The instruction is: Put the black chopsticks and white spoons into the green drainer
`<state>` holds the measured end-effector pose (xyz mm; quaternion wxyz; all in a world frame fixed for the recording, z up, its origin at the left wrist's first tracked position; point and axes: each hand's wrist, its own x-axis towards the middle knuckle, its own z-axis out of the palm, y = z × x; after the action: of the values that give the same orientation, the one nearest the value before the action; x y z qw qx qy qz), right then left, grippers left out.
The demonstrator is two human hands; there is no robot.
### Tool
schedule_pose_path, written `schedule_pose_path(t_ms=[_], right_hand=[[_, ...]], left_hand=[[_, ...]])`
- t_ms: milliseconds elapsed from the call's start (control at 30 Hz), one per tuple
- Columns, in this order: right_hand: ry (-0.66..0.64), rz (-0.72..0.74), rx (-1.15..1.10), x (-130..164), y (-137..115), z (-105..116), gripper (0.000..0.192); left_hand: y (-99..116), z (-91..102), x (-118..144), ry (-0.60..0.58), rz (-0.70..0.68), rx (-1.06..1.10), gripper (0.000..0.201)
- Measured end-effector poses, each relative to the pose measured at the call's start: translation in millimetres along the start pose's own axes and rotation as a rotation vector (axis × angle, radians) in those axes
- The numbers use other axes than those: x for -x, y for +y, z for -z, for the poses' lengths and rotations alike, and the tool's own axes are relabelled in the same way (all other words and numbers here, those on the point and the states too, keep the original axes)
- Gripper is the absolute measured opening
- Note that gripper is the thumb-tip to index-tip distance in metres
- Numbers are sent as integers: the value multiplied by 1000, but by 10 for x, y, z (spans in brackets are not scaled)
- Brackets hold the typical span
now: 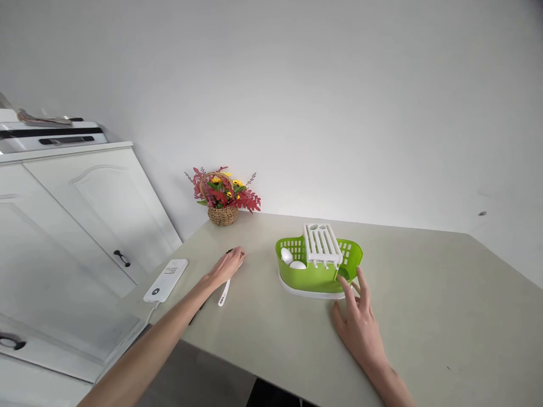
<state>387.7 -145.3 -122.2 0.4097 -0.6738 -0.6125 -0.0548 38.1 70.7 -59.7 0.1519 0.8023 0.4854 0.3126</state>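
I had the left hand over a white utensil, left of the green basket on the surface; its fingers curled, but I couldn't tell whether that grip had closed around it. The right hand held nothing, its grip loosely spread by the basket's right end. Two white rounded pieces sat in the basket's left part.

We see a bright green oval plastic basket patterned with rectangular holes, a white slatted plastic rack, a white slim-handled utensil with black markings, a tan woven wicker basket, red leaves, yellow flowers and a pale grey-green tabletop.
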Motion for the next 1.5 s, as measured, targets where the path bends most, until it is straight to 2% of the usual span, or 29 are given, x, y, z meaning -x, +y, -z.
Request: schedule_pose_path(t_ms=[267, 633, 700, 767, 867, 933, 1000, 1100, 1200, 1333, 1500], right_hand=[[-3, -9, -3, 3, 1, -14, 54], [13, 3, -10, 5, 15, -19, 56], [8, -3, -2, 5, 17, -20, 56], [-4, -12, 4, 5, 17, -20, 55], [-15, -18, 7, 5, 17, -17, 54], [-12, -15, 6, 5, 16, -16, 54], [-9, -10, 3, 5, 15, -15, 54], [-2, 1, -7, 1, 12, -12, 56], [15, 11, -21, -9, 10, -8, 57], [25, 9, -29, -20, 8, -8, 57], [16, -14, -26, -21, 6, -9, 55]], left_hand=[[-35, -17, 1, -83, -35, -145, 20], [42, -14, 2, -111, -84, -233, 21], [127, 26, -21, -62, -90, -237, 21], [276, 84, -81, 83, -113, -214, 20], [623, 170, -217, 338, -163, -105, 17], [907, 204, -290, 371, -187, -7, 20], [1200, 209, -313, 282, -196, 103, 25], [1585, 169, -248, 12, -249, 176, 32], [1829, 107, -135, -174, -326, 151, 34], [1906, 36, -25, -256, -378, 108, 31], [1798, -36, 43, -239, -387, 63, 28]])
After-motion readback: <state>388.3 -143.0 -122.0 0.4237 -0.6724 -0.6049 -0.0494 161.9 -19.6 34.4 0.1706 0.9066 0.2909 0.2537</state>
